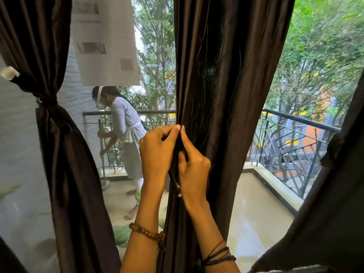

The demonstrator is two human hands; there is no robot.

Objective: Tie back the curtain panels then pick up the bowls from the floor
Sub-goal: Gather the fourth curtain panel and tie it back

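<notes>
A dark brown middle curtain panel point(226, 95) hangs loose in front of me. My left hand point(157, 152) pinches its left edge between thumb and fingertips. Just below and right of it, my right hand point(194, 170) grips the same edge, with a thin dark tie cord point(178, 186) running down between my two hands. The left curtain panel point(59, 134) is gathered and tied at a knot point(47, 100). A right curtain panel point(338, 194) is bunched at the frame's right edge. No bowls are in view.
Through the window screen a person point(126, 134) bends over a mop on the balcony. A black metal railing point(295, 138) runs along the balcony edge. A pale cloth point(106, 46) hangs outside at upper left, trees beyond.
</notes>
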